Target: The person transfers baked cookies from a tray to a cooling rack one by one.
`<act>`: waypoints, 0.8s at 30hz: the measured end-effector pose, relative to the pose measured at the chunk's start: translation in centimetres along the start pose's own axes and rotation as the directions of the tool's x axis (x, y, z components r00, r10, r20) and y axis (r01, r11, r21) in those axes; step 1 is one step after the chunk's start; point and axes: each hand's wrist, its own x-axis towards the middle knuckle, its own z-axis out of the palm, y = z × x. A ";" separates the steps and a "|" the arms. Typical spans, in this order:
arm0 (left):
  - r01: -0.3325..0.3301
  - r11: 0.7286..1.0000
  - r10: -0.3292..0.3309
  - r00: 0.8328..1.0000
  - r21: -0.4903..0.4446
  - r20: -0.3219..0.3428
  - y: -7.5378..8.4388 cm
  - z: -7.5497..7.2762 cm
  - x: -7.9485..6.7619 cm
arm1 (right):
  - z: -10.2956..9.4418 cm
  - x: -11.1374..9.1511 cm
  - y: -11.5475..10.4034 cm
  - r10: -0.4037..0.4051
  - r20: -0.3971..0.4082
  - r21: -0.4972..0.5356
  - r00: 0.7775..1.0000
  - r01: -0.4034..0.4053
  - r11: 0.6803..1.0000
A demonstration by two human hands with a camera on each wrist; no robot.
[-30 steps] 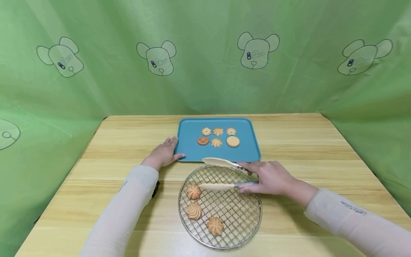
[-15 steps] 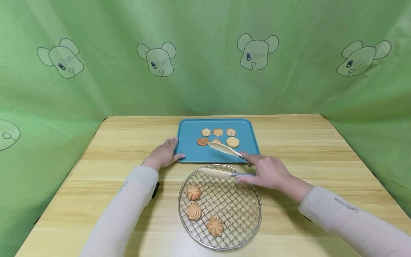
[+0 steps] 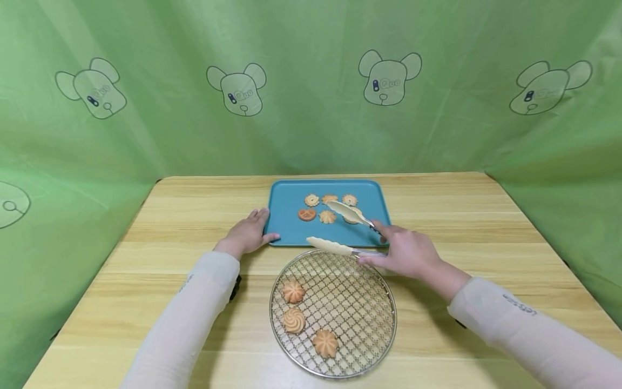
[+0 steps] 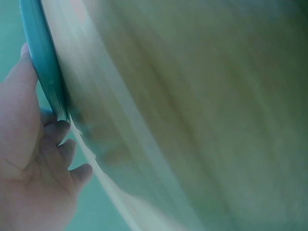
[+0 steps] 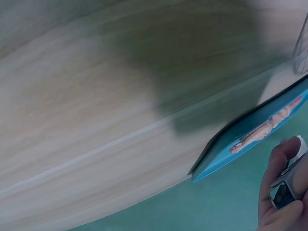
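Note:
My right hand point(image 3: 408, 253) grips a pair of tongs with cream scalloped tips point(image 3: 328, 246) and metal arms, spread wide. The upper tip is over the blue tray point(image 3: 291, 236), partly hiding a round biscuit and a flower-shaped cookie; the lower tip lies between the tray and the round wire rack point(image 3: 364, 329). Nothing is between the tips. On the tray are several cookies, among them a pretzel-shaped one point(image 3: 307, 215) and a star-like one point(image 3: 328, 217). My left hand point(image 3: 247, 232) rests against the tray's left edge, fingers extended, thumb at its front corner.
On the rack's left part lie a flower-shaped cookie point(image 3: 293, 292), a swirl cookie point(image 3: 293, 320) and another ridged cookie point(image 3: 325, 343). The wooden table point(image 3: 447, 216) ends at a green curtain point(image 3: 311, 129) behind and at both sides.
My right hand has carried the spread tongs forward, from over the rack to partly over the tray. My left hand, the tray and the cookies stay where they were.

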 end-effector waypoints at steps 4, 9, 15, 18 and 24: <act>-0.003 1.000 0.003 1.000 0.005 -0.006 -0.1 0.1 0.1 | -0.1 0.2 0.6 0.035 0.001 -0.002 0.999 -0.035 0.999; -0.009 1.000 0.009 1.000 0.008 -0.007 -0.2 0.1 0.2 | -0.4 0.3 1.2 0.080 0.005 -0.003 0.997 -0.080 0.997; -0.007 1.000 0.007 1.000 0.004 -0.007 -0.1 0.0 0.2 | -0.5 0.4 1.9 0.132 0.026 -0.035 0.991 -0.132 0.991; -0.006 1.000 0.006 1.000 0.000 -0.007 0.0 -0.1 0.1 | -0.5 0.4 2.2 0.154 0.034 -0.050 0.987 -0.152 0.987; -0.008 1.000 0.008 1.000 -0.002 -0.004 0.1 -0.2 -0.1 | -0.6 0.4 2.6 0.194 0.069 -0.065 0.979 -0.189 0.980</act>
